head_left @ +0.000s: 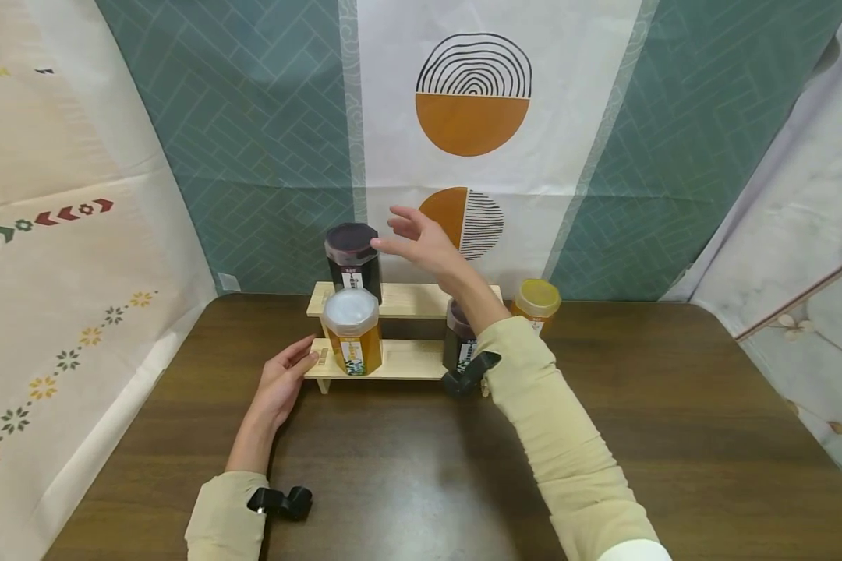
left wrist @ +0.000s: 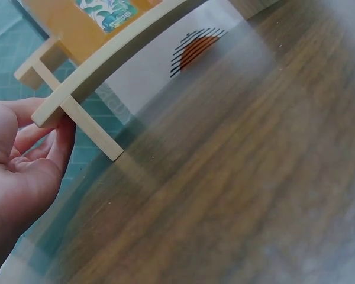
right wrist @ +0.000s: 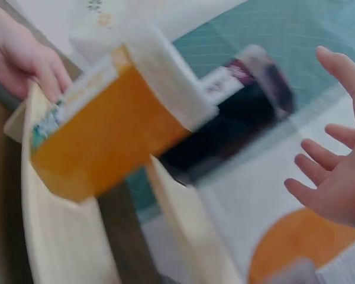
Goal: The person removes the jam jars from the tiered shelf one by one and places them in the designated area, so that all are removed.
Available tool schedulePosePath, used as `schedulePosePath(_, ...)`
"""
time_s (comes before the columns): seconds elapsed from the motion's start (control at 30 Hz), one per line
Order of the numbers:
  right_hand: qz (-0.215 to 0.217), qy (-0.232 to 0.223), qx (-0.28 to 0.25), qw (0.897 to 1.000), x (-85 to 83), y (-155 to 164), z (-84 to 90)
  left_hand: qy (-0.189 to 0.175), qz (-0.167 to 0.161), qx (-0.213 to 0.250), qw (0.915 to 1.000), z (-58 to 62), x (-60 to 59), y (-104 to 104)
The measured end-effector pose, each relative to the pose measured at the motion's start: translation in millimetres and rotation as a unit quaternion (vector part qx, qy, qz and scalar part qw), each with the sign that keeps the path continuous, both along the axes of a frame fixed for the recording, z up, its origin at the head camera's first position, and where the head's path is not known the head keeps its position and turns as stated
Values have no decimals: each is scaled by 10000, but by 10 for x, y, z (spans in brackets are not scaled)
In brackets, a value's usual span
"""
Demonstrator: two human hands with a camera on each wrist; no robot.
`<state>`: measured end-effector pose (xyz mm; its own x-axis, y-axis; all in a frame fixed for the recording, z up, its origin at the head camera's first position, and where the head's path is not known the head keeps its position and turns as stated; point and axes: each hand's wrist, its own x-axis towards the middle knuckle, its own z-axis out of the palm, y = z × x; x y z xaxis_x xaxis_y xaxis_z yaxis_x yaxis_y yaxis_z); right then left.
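Observation:
My left hand (head_left: pixel 281 386) grips the left end of a two-tier wooden shelf (head_left: pixel 414 360), with thumb and fingers at the lower board's edge. My right hand (head_left: pixel 421 243) is raised over the upper board, its fingers spread and holding nothing. Just left of it, a dark jar (head_left: pixel 344 257) with a dark lid stands on the upper tier's left end. An amber jar (head_left: pixel 356 347) with a whitish lid stands in front, on the lower tier. In the right wrist view the right hand (right wrist: pixel 337 177) faces both the amber jar (right wrist: pixel 106 136) and the dark jar (right wrist: pixel 231 130).
Another dark jar (head_left: pixel 456 339) stands at the shelf's right end, partly hidden by my right forearm. Beyond it is an amber jar (head_left: pixel 537 300) with a yellow lid. A patterned cloth (head_left: pixel 267 156) hangs behind the brown wooden table (head_left: pixel 393 460).

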<state>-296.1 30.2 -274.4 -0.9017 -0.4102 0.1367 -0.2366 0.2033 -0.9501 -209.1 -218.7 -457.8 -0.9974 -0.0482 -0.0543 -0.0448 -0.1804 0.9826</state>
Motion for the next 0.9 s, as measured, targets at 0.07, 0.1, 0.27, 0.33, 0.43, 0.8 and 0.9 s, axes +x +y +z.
schedulePosePath(0.07, -20, -159, -64, 9999, -12, -131, -60, -7, 8, 21, 10000, -2, -3, 14)
schedulePosePath(0.1, -31, -233, -126, 9996, -19, -187, -90, -13, 11, 15, 10000, -1, -3, 23)
schedulePosePath(0.27, -51, -422, -420, 9982, -49, -386, -196, -27, -16, 40, 10000, 3, -9, 63)
schedulePosePath(0.33, -69, -365, -369, 9986, -68, -426, -215, -15, -22, 65, 10000, 6, -11, 67)
schedulePosePath(0.43, -97, -234, -106, 9996, -91, -452, -214, 1, 15, 84, 10000, 9, -8, 65)
schedulePosePath(0.8, -54, 124, 451, 9989, -108, -391, -129, -68, 203, 163, 9996, -5, 26, 65)
schedulePosePath(0.9, -66, 234, 429, 9988, -93, -351, -91, -37, 221, 183, 9996, 2, 22, 56)
